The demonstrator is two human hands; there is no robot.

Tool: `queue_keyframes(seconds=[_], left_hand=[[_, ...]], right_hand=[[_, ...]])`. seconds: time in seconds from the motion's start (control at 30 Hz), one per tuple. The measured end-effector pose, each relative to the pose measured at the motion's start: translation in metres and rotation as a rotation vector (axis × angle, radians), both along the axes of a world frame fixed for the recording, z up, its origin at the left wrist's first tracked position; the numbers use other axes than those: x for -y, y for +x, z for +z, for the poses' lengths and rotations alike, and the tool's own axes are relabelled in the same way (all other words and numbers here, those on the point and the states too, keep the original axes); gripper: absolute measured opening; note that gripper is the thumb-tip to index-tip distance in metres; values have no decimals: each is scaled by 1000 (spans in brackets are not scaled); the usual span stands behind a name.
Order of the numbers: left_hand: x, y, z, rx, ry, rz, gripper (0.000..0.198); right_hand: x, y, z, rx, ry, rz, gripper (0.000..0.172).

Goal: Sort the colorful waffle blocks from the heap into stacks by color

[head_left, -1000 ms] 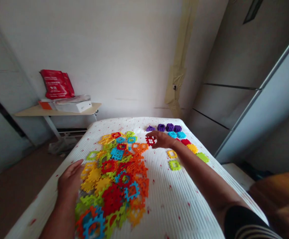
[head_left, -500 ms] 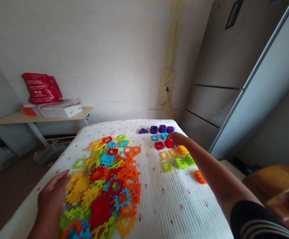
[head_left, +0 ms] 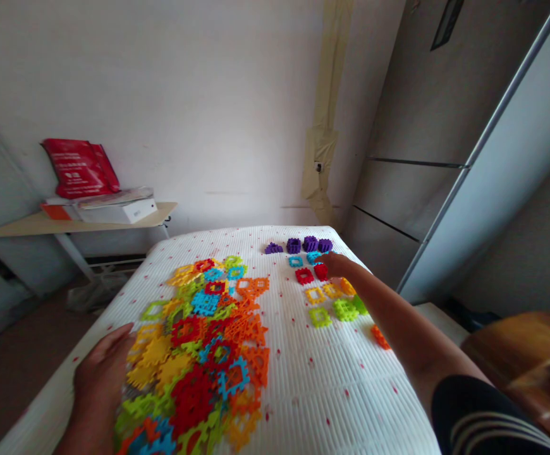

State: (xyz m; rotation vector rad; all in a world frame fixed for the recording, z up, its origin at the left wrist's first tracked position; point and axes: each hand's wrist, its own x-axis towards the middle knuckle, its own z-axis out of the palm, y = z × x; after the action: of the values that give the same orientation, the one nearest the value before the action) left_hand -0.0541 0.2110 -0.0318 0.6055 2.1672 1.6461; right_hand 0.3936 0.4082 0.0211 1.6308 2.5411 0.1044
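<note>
My left hand point(head_left: 104, 366) rests at the left edge of a pile of interlocking plastic pieces point(head_left: 194, 392), its fingers stretched out and holding nothing. These flat, notched pieces are red, yellow, green, blue and orange. On the far right of the bed, my right hand point(head_left: 339, 264) reaches over the sorted pieces. Its fingertips are at a blue piece point(head_left: 313, 258), just above a red piece point(head_left: 321, 272). Whether the fingers grip anything is too small to make out. Beside them lie another blue piece point(head_left: 295, 261) and a red square piece point(head_left: 304, 275).
Purple pieces point(head_left: 293, 245) line the far edge. Nearer come yellow pieces point(head_left: 315, 295), green pieces point(head_left: 346, 309) and an orange piece point(head_left: 380, 337), partly behind my forearm. A side table point(head_left: 161, 215) with a red bag point(head_left: 78, 167) stands left; a refrigerator point(head_left: 408, 189) stands right.
My right hand has shifted slightly, its fingertips moving from around the red piece toward the blue one. The red piece is less covered now. My left hand stays in place.
</note>
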Motion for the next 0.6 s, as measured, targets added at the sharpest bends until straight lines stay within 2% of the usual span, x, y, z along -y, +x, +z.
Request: queue_keyframes(seconds=[0.13,0.4,0.6], left_hand=[[0,-1,-1,1,-18,-8,47],[3,8,12,15,10,10,43],[1,6,6,26,15,-6,48]], right_hand=[[0,-3,-3,58,-27,-2,62],[-2,-5,-8,108,-2,-26,54],[-2,-4,-7,119,-4,-46,53]])
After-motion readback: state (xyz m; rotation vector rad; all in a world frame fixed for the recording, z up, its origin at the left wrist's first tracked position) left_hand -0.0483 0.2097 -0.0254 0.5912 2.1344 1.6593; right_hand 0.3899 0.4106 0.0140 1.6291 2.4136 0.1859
